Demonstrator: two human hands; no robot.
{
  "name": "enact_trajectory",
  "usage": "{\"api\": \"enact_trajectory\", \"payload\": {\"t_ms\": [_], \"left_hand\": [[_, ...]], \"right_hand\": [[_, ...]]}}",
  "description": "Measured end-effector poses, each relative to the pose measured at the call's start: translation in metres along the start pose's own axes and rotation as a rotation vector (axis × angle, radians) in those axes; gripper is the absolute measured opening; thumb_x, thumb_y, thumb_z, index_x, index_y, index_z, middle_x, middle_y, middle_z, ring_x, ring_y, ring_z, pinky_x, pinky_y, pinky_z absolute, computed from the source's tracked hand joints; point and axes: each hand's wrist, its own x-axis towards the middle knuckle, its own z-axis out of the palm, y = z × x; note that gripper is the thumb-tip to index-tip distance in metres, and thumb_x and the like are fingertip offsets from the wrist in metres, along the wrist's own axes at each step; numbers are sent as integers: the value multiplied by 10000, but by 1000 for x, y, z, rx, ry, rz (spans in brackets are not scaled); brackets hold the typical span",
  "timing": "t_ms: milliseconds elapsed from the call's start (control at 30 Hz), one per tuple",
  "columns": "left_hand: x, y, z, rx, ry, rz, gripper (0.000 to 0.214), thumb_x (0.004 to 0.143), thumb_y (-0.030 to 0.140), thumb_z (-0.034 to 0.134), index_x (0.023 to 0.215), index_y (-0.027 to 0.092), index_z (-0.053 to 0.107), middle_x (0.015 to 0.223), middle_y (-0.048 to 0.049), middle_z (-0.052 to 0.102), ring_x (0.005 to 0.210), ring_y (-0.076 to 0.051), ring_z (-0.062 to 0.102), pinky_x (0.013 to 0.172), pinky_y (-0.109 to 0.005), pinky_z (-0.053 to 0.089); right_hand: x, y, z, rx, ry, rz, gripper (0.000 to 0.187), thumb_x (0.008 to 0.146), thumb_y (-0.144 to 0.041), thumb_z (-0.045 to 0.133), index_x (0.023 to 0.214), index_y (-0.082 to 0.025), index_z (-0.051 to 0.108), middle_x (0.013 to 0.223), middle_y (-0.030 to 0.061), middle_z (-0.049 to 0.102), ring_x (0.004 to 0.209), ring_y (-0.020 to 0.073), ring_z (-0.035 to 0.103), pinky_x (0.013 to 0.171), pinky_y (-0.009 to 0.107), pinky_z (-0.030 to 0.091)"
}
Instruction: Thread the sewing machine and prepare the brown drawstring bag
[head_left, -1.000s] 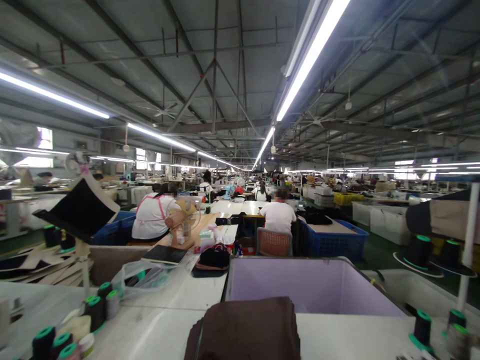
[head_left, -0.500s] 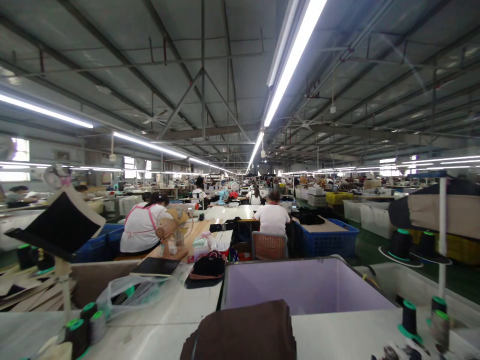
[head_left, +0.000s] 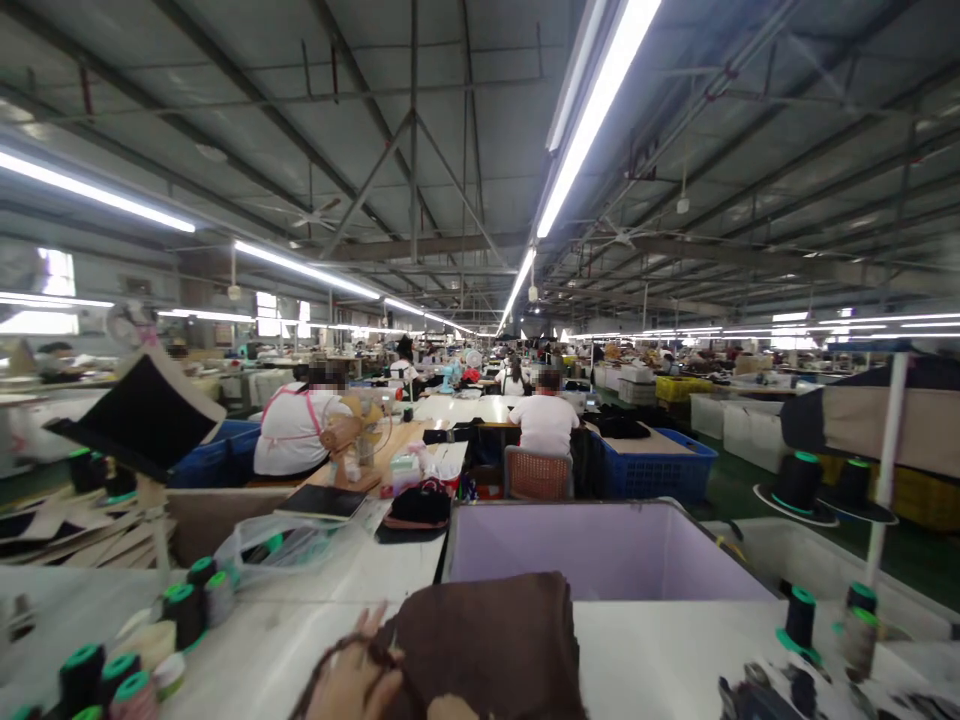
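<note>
My left hand (head_left: 352, 680) rises at the bottom edge, fingers bent against the left side of a stack of dark brown fabric (head_left: 487, 640) that lies on the white table (head_left: 660, 650). A dark strip of cloth curves over the wrist. Whether the fingers grip the fabric is unclear, as the hand is blurred. My right hand is out of sight.
A pale lilac bin (head_left: 600, 550) stands behind the fabric. Black thread cones with green tops (head_left: 112, 670) sit at the left, more (head_left: 799, 615) at the right. A black pouch (head_left: 420, 505) and clear plastic bag (head_left: 281, 545) lie ahead. Seated workers (head_left: 544, 425) fill the hall.
My left hand has come up into view at the left side of the brown fabric stack. The view has dipped slightly and swung a little back to the left.
</note>
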Motion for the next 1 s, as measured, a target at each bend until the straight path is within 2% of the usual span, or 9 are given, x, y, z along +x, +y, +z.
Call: {"api": "enact_trajectory", "payload": {"t_ms": [67, 100, 200, 333, 433, 600, 700, 800, 1000], "left_hand": [[-3, -16, -28, -58, -184, -230, 356, 822, 220, 326, 889, 190, 674, 1087, -95, 638, 1114, -274, 508, 974, -417, 356], [-5, -22, -39, -77, -218, -294, 387, 830, 209, 288, 897, 148, 665, 1057, -131, 643, 1057, -287, 542, 941, -426, 373], [-10, -20, -50, -191, -347, -316, 314, 802, 218, 355, 814, 142, 659, 909, -107, 678, 894, -253, 607, 836, -351, 428], [-22, 19, -20, -393, -476, -191, 326, 662, 107, 453, 912, 220, 628, 850, 12, 675, 750, -142, 615, 707, -208, 440], [-32, 39, 6, -444, -464, -214, 353, 636, 68, 443, 932, 188, 591, 809, -1, 659, 705, -141, 607, 648, -208, 434], [-40, 31, 21, -431, -371, -339, 206, 729, 158, 450, 853, 169, 614, 860, -47, 648, 807, -178, 583, 743, -267, 415], [-49, 27, 20, -455, -384, -354, 161, 727, 200, 474, 728, 169, 632, 731, -29, 634, 751, -184, 573, 701, -271, 407], [-58, 30, 23, -504, -421, -355, 164, 709, 201, 485, 725, 164, 645, 635, -7, 599, 643, -167, 559, 616, -260, 403], [-56, 35, 34, -619, -382, -258, 116, 682, 205, 545, 632, 183, 647, 874, -18, 572, 869, -153, 537, 795, -236, 399]], "right_hand": [[2, 7, 4, 8, -74, 90, 272, 889, -374, 484, 867, -121, 582, 830, 32, 585, 751, 133, 567, 689, 289, 484], [3, 10, 6, 12, -113, 131, 316, 901, -383, 457, 806, -109, 581, 755, 21, 581, 700, 121, 563, 674, 286, 481], [8, 17, 10, 27, -191, 194, 415, 931, -383, 384, 684, -105, 570, 605, -4, 535, 576, 97, 520, 622, 261, 454], [12, 20, 7, 48, -221, 208, 400, 923, -382, 402, 682, -112, 573, 567, -21, 512, 510, 84, 469, 578, 237, 419], [11, 19, 3, 56, -224, 205, 395, 910, -397, 429, 672, -113, 567, 563, -27, 512, 493, 81, 456, 571, 235, 408], [13, 21, 1, 94, -265, 180, 386, 917, -359, 431, 663, -108, 577, 481, -46, 451, 442, 73, 410, 537, 222, 383], [15, 25, -1, 159, -310, 171, 255, 882, -257, 507, 699, -101, 590, 520, -46, 493, 440, 58, 408, 501, 196, 370], [16, 29, -2, 223, -331, 185, 68, 796, -128, 596, 737, -95, 600, 591, -41, 546, 476, 49, 453, 503, 175, 395], [19, 28, 2, 243, -274, 255, 106, 715, 3, 607, 769, -88, 599, 534, -65, 498, 467, 45, 465, 474, 153, 412]]}}
